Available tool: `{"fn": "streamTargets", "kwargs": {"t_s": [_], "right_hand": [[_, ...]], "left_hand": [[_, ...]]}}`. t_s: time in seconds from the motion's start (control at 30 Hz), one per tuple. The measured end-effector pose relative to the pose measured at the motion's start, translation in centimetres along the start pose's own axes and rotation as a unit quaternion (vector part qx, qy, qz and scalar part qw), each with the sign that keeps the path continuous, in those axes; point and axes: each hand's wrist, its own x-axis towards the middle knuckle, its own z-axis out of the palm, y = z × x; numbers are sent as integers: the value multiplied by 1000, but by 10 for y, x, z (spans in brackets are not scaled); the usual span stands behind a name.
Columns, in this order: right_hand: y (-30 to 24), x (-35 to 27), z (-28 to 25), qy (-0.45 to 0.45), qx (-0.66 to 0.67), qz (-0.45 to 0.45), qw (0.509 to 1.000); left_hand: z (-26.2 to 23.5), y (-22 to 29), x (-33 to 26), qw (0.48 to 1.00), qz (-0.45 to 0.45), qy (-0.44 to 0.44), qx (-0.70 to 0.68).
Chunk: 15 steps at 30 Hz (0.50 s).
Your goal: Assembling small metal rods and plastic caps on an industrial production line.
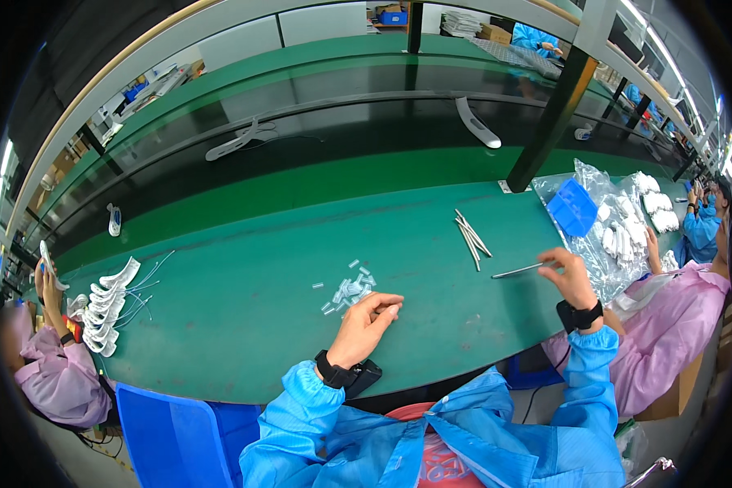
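Note:
My left hand (368, 327) is at the middle of the green table, beside a pile of small clear plastic pieces (351, 289). Its fingers are pressed together in a pinch; whatever may be between them is too small to make out. Further right, my right hand (572, 276) grips one end of a thin metal rod (514, 272), which points left, low over the table. Several similar metal rods (471, 237) lie in a loose bundle beyond it. A few clear pieces are scattered apart from the pile.
White curved parts with wires (104, 315) lie at the left, by a co-worker in pink. On the right, a blue bin (572, 208) and white parts (624, 231) rest on clear plastic near another pink-sleeved person. A dark conveyor belt (350, 106) carries white parts behind the table.

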Motion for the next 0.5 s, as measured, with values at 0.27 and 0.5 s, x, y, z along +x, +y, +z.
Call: {"fn": "streamTargets", "kwargs": {"t_s": [0.27,0.5], "right_hand": [[-19,45,61,-13,-8,-16,1000],[-14,62,89,-53,-94,17,994]], "left_hand": [[-3,0,-1,998,-29,-38,-45],[-2,0,1,998,-31,-47,-30]]}}
